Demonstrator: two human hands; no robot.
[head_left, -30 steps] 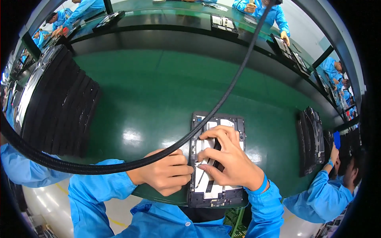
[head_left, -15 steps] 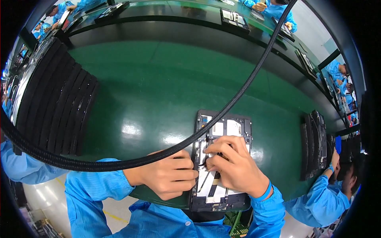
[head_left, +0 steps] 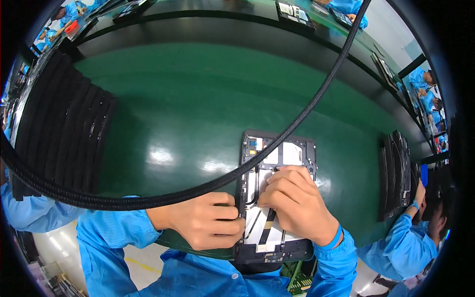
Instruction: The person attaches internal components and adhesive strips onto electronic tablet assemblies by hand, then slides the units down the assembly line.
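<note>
An opened tablet (head_left: pixel 252 255) with a black frame lies before me on the green table, its inner side up. Inside it are pale panels, thin black cables (head_left: pixel 256 185) and a dark strip with a tan patch (head_left: pixel 267 226). My left hand (head_left: pixel 205 222) is closed at the tablet's left edge, its curled fingers holding that side. Over the middle of the tablet, my right hand (head_left: pixel 299 208) is closed, thumb and fingertips pressed together near the cables. What lies between those fingertips is hidden.
A thick black braided cable (head_left: pixel 217 184) arcs across the view above my hands. Black tablet-like units (head_left: pixel 59 128) stand in a row at left; several more (head_left: pixel 396 175) stand at right beside a co-worker (head_left: pixel 401 252). A raised dark ledge (head_left: pixel 198 30) borders the far side.
My right hand's fingers have drawn closer together and shifted slightly right, uncovering more of the cable beside them. My left hand stays at the tablet's edge. The whole view has shifted slightly.
</note>
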